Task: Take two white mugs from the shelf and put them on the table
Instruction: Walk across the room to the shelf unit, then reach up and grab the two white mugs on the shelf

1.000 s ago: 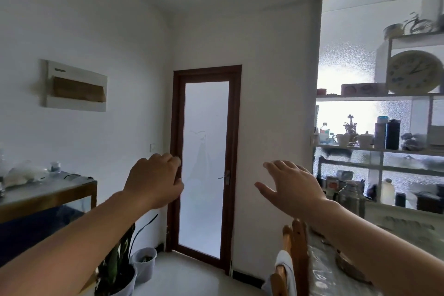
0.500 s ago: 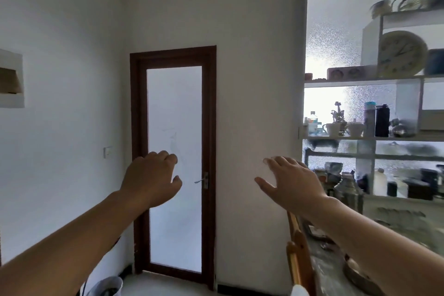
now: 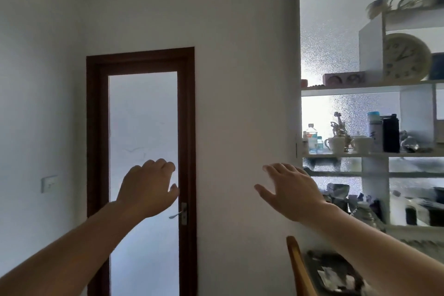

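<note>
Two white mugs stand side by side on the middle board of the shelf [image 3: 374, 155] at the right: one mug [image 3: 336, 144] with its handle to the left, and a second mug [image 3: 362, 144] with a lid to its right. My left hand [image 3: 147, 188] is raised in front of the door, fingers curled loosely, holding nothing. My right hand [image 3: 292, 191] is stretched out flat with fingers apart, empty, below and to the left of the mugs and well short of them. The table [image 3: 336, 274] shows at the bottom right under my right forearm.
A brown-framed frosted glass door [image 3: 144, 151] fills the middle left. The shelf also carries a clock [image 3: 406, 56], a water bottle [image 3: 311, 138], a figurine [image 3: 338, 125], a white flask [image 3: 374, 131] and a black flask [image 3: 391, 133]. A wooden chair back [image 3: 299, 269] stands by the table.
The view has swung right and moved closer to the shelf; the wall box, plant and side cabinet have left the frame. Both hands stay raised and empty.
</note>
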### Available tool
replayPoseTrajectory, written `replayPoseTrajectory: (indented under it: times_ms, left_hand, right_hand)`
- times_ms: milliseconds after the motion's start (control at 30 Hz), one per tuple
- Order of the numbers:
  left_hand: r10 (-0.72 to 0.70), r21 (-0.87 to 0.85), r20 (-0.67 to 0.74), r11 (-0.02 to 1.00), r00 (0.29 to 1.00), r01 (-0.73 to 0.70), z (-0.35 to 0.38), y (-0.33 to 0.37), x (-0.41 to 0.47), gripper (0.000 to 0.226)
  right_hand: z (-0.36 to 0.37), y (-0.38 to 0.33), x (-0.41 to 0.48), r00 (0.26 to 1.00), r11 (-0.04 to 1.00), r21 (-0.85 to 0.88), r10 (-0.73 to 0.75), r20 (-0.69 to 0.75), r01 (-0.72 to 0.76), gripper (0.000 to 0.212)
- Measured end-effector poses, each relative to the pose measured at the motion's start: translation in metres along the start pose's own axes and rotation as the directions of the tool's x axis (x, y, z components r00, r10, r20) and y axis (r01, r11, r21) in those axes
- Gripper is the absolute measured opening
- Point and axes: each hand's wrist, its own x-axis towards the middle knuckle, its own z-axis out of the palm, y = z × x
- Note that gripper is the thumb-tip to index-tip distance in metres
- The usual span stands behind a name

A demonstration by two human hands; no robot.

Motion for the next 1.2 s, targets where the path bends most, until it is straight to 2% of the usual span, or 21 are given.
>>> replayPoseTrajectory:
  times_ms: [167, 433, 633, 800, 1200]
  left_hand:
    - [0.034, -0.089, 0.017, 0.996, 0.999, -0.032, 0.063, 0.023, 0.06, 0.038]
    - [0.18, -0.239, -0.025, 0.954, 0.983, -0.181, 0.178, 0.063, 0.164, 0.046]
    - [0.32, -0.302, -0.026, 0.901, 0.947, -0.312, 0.253, 0.095, 0.254, 0.047]
    - [0.4, -0.324, -0.1, 0.852, 0.911, -0.41, 0.298, 0.126, 0.317, 0.046]
    - [0.533, -0.43, -0.207, 0.703, 0.82, -0.566, 0.378, 0.239, 0.398, 0.046]
  right_hand:
    - [0.044, 0.038, 0.04, 0.999, 0.998, -0.044, 0.048, 0.011, -0.048, 0.058]
    - [0.117, 0.101, 0.087, 0.98, 0.971, -0.141, 0.199, 0.019, -0.194, 0.057]
    - [0.153, 0.137, 0.127, 0.943, 0.911, -0.258, 0.334, 0.007, -0.321, 0.054]
    - [0.17, 0.162, 0.153, 0.902, 0.841, -0.354, 0.432, -0.014, -0.409, 0.057]
    - [0.204, 0.251, 0.17, 0.816, 0.705, -0.46, 0.572, -0.079, -0.539, 0.062]
